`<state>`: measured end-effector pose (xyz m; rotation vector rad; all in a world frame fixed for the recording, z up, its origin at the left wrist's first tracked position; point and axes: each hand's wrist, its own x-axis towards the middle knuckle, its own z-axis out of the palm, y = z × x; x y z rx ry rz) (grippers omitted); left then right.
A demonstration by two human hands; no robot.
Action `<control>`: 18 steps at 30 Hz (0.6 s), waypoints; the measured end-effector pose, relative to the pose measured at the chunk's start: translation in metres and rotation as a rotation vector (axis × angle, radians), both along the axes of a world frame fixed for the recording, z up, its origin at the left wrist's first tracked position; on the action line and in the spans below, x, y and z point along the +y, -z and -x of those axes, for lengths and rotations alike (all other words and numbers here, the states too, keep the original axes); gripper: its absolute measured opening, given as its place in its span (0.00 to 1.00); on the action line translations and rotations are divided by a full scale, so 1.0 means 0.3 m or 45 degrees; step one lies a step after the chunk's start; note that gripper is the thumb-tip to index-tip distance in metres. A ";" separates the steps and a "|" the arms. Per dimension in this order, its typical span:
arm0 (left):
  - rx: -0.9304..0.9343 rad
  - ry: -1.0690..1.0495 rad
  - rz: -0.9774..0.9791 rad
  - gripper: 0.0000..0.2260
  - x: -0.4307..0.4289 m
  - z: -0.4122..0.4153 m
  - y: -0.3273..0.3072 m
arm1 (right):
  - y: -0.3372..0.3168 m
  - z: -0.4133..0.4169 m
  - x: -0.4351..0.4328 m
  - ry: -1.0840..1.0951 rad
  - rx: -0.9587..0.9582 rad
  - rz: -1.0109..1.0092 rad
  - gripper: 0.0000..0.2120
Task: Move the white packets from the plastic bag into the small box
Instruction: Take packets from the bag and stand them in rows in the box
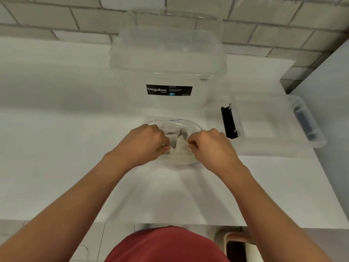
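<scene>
White counter (56,129) below a pale brick wall. My left hand (143,144) pinches the left rim of the clear plastic bag (175,122). White packets (179,148) sit inside, between my hands. Clear Megabox tub (166,63) stands behind the bag. My right hand (209,146) pinches the right rim. Far right, a shallow clear box (264,125) with black clips.

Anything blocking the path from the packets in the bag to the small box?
Nothing visible on the counter between them. The white packets sit inside the plastic bag, whose mouth the left hand and right hand hold. Whether the small box is lidded, I cannot tell.
</scene>
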<state>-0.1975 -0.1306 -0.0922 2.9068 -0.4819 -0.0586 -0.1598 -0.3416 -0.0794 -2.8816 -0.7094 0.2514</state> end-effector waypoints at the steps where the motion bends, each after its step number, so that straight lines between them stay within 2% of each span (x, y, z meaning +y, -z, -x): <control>1: 0.036 -0.052 -0.033 0.08 0.000 -0.014 0.009 | 0.006 -0.003 -0.004 0.044 -0.006 0.011 0.08; 7: -0.006 -0.174 -0.020 0.08 -0.005 -0.072 0.026 | 0.024 -0.003 0.048 0.090 -0.011 0.035 0.10; 14: 0.007 -0.077 0.130 0.06 -0.039 -0.075 0.006 | 0.052 0.002 0.075 0.093 0.011 0.141 0.13; 18: 0.116 -0.033 0.092 0.07 -0.039 -0.058 0.028 | 0.055 0.007 0.080 0.108 0.016 0.104 0.12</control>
